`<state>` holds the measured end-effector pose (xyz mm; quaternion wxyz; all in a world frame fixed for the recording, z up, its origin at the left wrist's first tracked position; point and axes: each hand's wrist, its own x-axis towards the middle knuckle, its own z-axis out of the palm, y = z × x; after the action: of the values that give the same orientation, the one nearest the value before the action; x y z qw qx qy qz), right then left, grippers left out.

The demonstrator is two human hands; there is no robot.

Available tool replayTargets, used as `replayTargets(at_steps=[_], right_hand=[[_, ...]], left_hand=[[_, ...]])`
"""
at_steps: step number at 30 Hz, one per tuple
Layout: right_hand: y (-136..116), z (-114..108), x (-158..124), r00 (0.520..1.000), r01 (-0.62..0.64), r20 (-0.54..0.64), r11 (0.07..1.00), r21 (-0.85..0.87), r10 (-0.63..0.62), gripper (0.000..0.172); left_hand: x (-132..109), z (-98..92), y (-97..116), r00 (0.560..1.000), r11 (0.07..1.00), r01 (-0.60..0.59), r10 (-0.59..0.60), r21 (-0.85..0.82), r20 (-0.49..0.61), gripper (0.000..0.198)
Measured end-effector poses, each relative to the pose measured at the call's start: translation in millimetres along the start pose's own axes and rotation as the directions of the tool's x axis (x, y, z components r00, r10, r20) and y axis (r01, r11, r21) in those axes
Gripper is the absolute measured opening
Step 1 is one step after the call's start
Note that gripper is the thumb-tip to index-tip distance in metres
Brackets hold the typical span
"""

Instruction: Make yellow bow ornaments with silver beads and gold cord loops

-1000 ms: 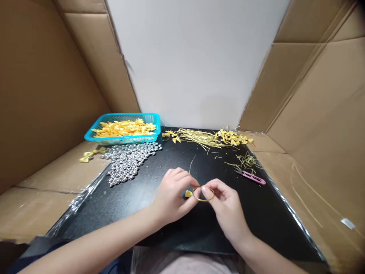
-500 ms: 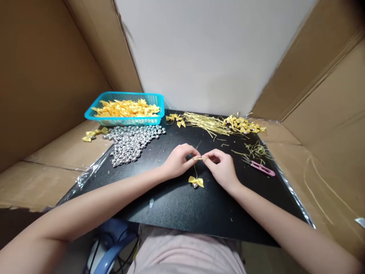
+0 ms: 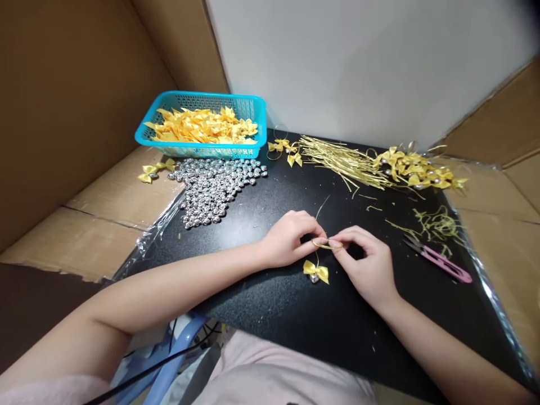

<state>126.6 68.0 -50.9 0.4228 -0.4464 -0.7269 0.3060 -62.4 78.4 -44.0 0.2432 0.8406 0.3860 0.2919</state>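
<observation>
Over the middle of the black table, my left hand and my right hand each pinch a thin gold cord. The cord is bent into a small loop between the fingertips, and one loose end sticks up behind my left fingers. Below the loop hangs a yellow satin bow with a silver heart-shaped bead under it. Whether a knot lies between the fingers is too small to tell.
A blue basket of yellow bows stands back left, behind a spread of silver beads. Cut gold cords and finished bow pieces lie at the back. Pink thread snips rest right, beside cord scraps.
The view has shifted, with the table filling more of it. Both hands still pinch the cord, and the loop between them now looks wider and more open.
</observation>
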Motion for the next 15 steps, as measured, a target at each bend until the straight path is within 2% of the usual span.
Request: replayTargets(at_steps=[7, 15], right_hand=[[-2.9, 0.4, -2.2, 1.0, -0.025, 0.013, 0.996, -0.087, 0.026, 0.01], [-4.8, 5.3, 1.2, 0.999, -0.041, -0.017, 0.997, -0.071, 0.04, 0.012]], left_hand=[[-3.4, 0.4, -1.3, 1.0, 0.999, 0.018, -0.018, 0.045, 0.008, 0.018], [-7.1, -4.4, -6.5, 0.998, 0.993, 0.056, -0.054, -0.101, 0.018, 0.006]])
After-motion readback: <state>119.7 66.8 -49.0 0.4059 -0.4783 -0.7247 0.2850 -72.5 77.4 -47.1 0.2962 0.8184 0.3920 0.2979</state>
